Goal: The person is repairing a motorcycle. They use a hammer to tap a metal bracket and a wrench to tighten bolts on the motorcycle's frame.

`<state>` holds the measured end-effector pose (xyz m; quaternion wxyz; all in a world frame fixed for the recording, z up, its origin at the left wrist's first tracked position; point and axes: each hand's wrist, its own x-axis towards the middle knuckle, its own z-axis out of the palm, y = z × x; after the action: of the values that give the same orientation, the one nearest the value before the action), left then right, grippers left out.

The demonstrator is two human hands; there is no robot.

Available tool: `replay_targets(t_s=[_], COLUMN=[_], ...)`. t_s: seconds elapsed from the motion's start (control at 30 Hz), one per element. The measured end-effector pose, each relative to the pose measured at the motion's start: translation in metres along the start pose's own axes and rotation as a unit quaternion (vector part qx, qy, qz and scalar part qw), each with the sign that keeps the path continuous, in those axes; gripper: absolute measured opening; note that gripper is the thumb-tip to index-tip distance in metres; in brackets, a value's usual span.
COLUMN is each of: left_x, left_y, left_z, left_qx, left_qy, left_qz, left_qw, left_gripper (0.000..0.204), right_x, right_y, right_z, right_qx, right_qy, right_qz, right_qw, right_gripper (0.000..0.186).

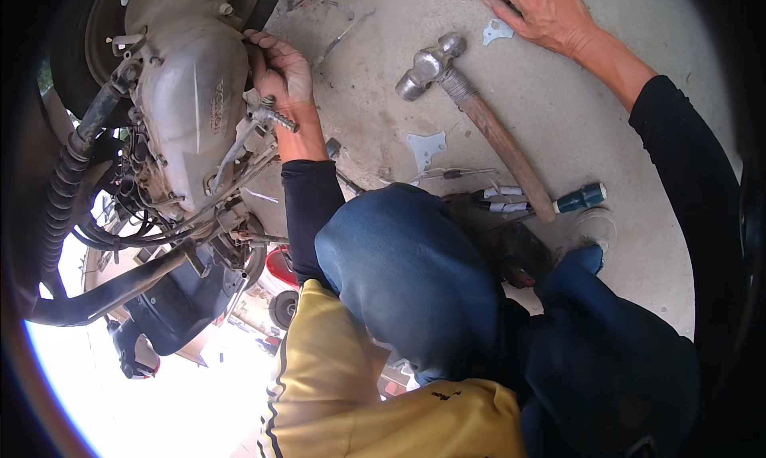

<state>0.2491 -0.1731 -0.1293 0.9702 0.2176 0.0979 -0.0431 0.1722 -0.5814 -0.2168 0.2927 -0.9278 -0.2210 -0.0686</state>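
My left hand (283, 75) is curled at the edge of the motorbike's grey engine casing (179, 131), beside the rear wheel; what its fingers hold, if anything, is hidden. A kickstart lever (231, 155) crosses just below it. My right hand (538, 15) rests at the top of the concrete floor, fingers loosely apart, next to a small flat metal plate (496, 31). Between my hands lies a ball-peen hammer (499, 143) with a wooden handle. Another flat metal plate (425, 148) lies left of the handle.
A shock absorber (64, 187), cables and a black frame tube (112, 294) fill the left. A green-handled tool (578, 197) and dark tools (523, 250) lie by my bent legs. A thin rod (339, 39) is on the floor. A red container (283, 268) shows beyond my left arm.
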Motion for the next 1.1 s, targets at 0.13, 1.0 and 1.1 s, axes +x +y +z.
replay_targets(t_s=[0.13, 1.0, 1.1], left_x=[-0.003, -0.177, -0.209], left_y=[-0.004, 0.014, 0.053], left_z=[-0.011, 0.087, 0.139], left_qx=[0.031, 0.479, 0.748], left_qy=[-0.016, 0.201, 0.076], left_qz=[0.009, -0.077, -0.031], left_qw=[0.999, 0.851, 0.659], left_gripper=[0.027, 0.028, 0.022], right_x=[0.006, 0.18, 0.215], right_y=[0.005, -0.228, -0.243], right_z=[0.015, -0.082, -0.074], right_qx=[-0.061, 0.289, 0.27], right_qy=[0.026, 0.071, 0.111], right_qz=[0.0, 0.07, 0.076], right_qw=[0.998, 0.952, 0.953], right_gripper=[0.02, 0.046, 0.044])
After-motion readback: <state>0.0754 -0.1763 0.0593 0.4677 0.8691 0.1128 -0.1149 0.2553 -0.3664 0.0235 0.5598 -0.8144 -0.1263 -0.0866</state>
